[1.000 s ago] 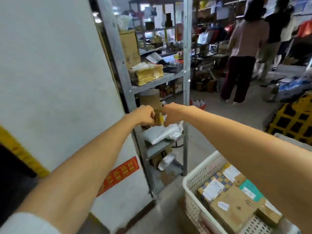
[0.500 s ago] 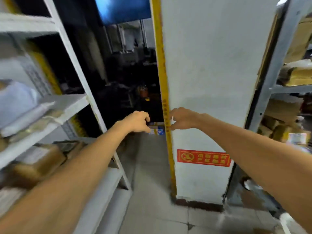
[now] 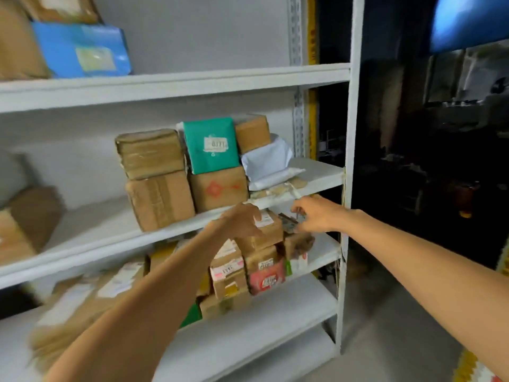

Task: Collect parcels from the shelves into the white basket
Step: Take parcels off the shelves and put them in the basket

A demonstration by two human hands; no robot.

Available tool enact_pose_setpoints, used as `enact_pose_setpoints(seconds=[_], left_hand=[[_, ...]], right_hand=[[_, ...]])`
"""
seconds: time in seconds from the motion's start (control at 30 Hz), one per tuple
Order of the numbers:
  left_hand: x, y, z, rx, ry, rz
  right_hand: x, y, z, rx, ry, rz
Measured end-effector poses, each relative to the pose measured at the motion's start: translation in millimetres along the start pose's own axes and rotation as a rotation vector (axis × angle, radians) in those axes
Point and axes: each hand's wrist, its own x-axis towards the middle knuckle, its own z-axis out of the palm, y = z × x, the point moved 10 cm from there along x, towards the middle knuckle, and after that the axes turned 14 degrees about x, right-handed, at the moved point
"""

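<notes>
White shelf unit (image 3: pixel 354 133), left and centre of scene; dark aisle to its right
Top shelf, far left: blue parcel (image 3: pixel 82 51), leaning against brown cartons
Middle shelf: two stacked brown boxes (image 3: pixel 159 183); teal parcel (image 3: pixel 210 144) with white label, upright on a carton; white poly bag (image 3: pixel 268 166) at the right end
Lower shelf: labelled brown box (image 3: pixel 264 235) atop a stack; red box (image 3: pixel 265 277) beneath it
Left hand (image 3: pixel 242 220): fingers curled over the near top edge of the labelled brown box; whether it grasps cannot be told
Right hand (image 3: pixel 316 216): fingertips pinching a small dark flat item (image 3: pixel 289 226), just right of that box; item blurred
</notes>
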Motion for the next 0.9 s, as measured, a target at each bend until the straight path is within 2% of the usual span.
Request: enact_pose_setpoints(seconds=[0.2, 0.33, 0.57, 0.7, 0.9], left_hand=[[-62, -52, -2, 0.019, 0.011, -0.286], [-97, -67, 5, 0.047, -0.047, -0.372], [-119, -102, 0, 0.025, -0.040, -0.500], [-124, -130, -12, -0.010, -0.004, -0.572], [-120, -171, -28, 0.013, -0.021, -0.586]], right_hand=[[13, -86, 28, -0.041, -0.067, -0.322], [9, -125, 55, -0.037, -0.146, -0.436], [14, -162, 57, -0.041, -0.174, -0.532], [27, -183, 44, -0.034, -0.126, -0.569], [46, -206, 34, 0.039, -0.091, -0.546]])
